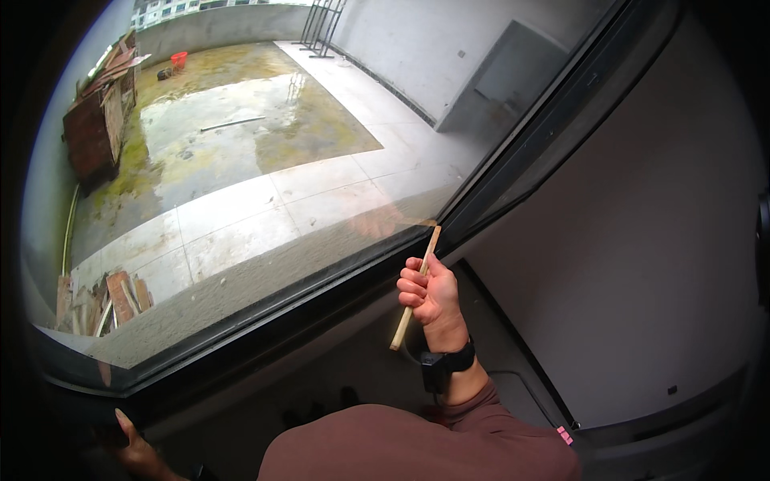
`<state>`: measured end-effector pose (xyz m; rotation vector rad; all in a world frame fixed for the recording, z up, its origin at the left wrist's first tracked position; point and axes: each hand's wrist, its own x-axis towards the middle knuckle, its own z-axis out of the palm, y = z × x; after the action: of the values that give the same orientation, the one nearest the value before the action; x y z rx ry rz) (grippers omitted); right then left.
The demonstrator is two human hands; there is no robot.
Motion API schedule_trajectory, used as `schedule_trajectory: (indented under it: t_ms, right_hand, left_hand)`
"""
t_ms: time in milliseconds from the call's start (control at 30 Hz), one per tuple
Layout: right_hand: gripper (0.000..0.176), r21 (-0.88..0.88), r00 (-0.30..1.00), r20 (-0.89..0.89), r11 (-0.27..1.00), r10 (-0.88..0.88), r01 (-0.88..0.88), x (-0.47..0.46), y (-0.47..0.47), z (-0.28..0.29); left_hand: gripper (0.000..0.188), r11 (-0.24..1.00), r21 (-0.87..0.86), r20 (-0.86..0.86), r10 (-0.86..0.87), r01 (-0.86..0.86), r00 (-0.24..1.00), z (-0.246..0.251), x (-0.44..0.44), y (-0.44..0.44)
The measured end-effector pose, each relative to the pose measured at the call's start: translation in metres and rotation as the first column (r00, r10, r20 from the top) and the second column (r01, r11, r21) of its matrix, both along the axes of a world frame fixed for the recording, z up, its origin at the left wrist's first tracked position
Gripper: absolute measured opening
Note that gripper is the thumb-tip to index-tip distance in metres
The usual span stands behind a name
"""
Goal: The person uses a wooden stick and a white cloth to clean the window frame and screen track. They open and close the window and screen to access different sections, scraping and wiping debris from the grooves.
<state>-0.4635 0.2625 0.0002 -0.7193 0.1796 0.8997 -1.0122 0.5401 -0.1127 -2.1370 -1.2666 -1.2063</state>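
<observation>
My right hand (pixel 428 290) is closed around a thin wooden stick (pixel 402 327). The stick's upper end is at the lower right corner of the window glass, by the dark window frame (pixel 289 294); whether it touches cannot be told. A black device is strapped to my right wrist. At the lower left, my left hand (pixel 133 442) is near the frame's lower left corner, thumb raised, its other fingers lost in shadow. The glass (pixel 337 204) faintly reflects the right hand and the stick.
Beyond the glass lies a wet courtyard floor (pixel 210 150) with pale tiles (pixel 234 222), a red bucket (pixel 179 59), a brown wooden cabinet (pixel 96 135), wood scraps (pixel 123 294) and a metal rack (pixel 319 30). Indoors, a plain wall (pixel 631 240) rises at the right.
</observation>
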Motion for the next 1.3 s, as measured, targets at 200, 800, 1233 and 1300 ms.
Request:
schedule_trajectory:
  t_ms: [200, 800, 1233, 1300]
  right_hand:
    - [0.048, -0.025, 0.997, -0.012, 0.997, -0.080, 0.080, -0.002, 0.015, 0.002]
    - [0.042, 0.009, 0.998, -0.031, 0.999, -0.053, 0.053, 0.015, 0.014, -0.003]
    - [0.042, 0.003, 0.963, 0.231, 0.990, -0.139, 0.143, -0.039, 0.039, 0.026]
    - [0.043, -0.052, 0.936, 0.335, 0.990, -0.109, 0.133, -0.024, 0.024, 0.038]
  left_hand:
    - [0.021, 1.000, 0.022, -0.036, 0.007, -0.006, 0.999, -0.002, -0.008, 0.005]
    - [0.039, 0.998, -0.051, 0.228, 0.045, -0.034, 0.973, 0.006, 0.014, -0.004]
    - [0.044, 0.993, -0.086, 0.381, 0.108, -0.081, 0.918, -0.007, 0.020, 0.003]
    - [0.048, 0.998, -0.054, 0.352, 0.033, -0.015, 0.935, -0.012, 0.015, 0.006]
